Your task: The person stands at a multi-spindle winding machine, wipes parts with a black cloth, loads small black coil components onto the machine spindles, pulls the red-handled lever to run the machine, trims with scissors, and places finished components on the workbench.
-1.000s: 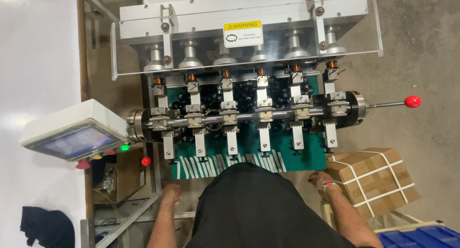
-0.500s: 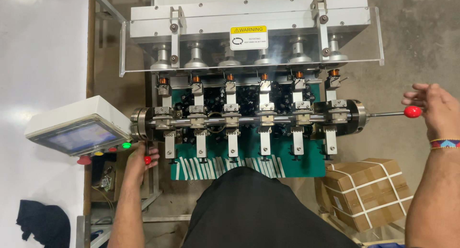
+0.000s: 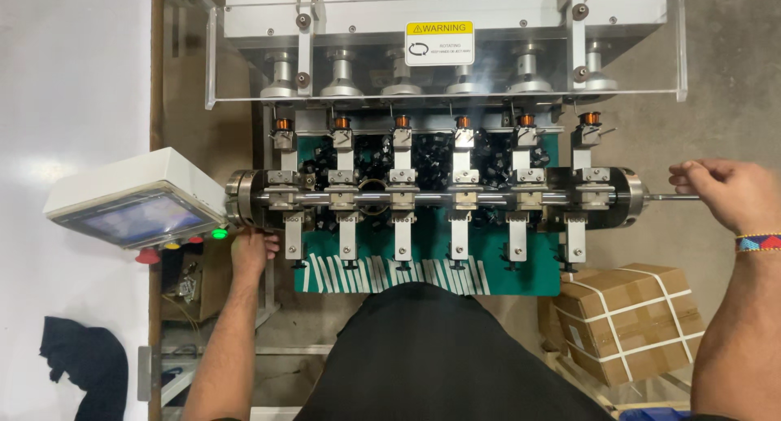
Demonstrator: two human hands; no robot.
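Note:
A winding machine lies before me with a horizontal steel shaft (image 3: pixel 431 197) carrying several clamp fixtures over a green plate (image 3: pixel 423 270). Small copper coils (image 3: pixel 460 122) sit on a row of posts above it. My right hand (image 3: pixel 724 191) is closed around the end of the thin lever rod (image 3: pixel 663 198) that sticks out of the shaft's right end; its red knob is hidden in my fist. My left hand (image 3: pixel 252 248) rests against the round left end cap (image 3: pixel 242 198) of the shaft, below it, fingers curled on the machine's edge.
A tilted control panel with a screen (image 3: pixel 134 201) and coloured buttons stands at the left. A clear guard with a yellow warning label (image 3: pixel 439 43) covers the spindles at the back. A strapped cardboard box (image 3: pixel 626 319) sits at lower right. Dark cloth (image 3: pixel 77 372) lies at lower left.
My right hand rose from beside the box to the lever and closed over its red knob. My left hand came up from below to the shaft's left end.

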